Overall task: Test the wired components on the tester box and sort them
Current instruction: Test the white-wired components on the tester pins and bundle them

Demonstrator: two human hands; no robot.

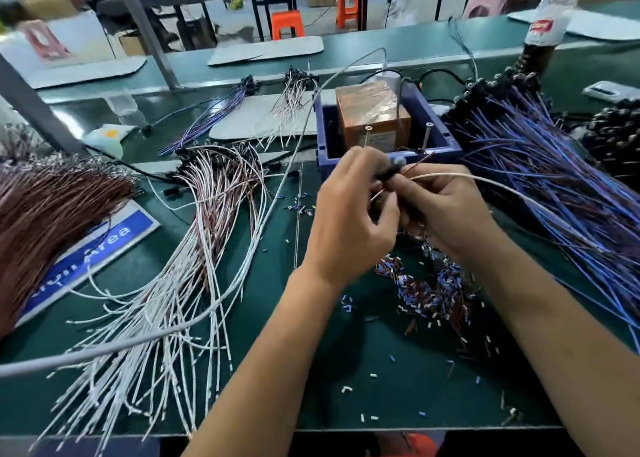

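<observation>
Bits of cut wire lie on the green table near the arms. Above them, the left hand and right hand pinch one small wired part together. Just behind sits the blue tester box.

Colours across the dark green desk

The tester box at twelve o'clock is blue, holding an orange-brown block under glossy clear wrap. At three o'clock fans a bundle of blue and purple wires with black ends. At nine o'clock sits a reddish-brown wire bundle, over a blue sign with white lettering and a white border. White wires mixed with brown ones spread toward seven o'clock. Blue, white and dark red cut bits speckle the desk at five o'clock. Orange stools stand far back.
</observation>
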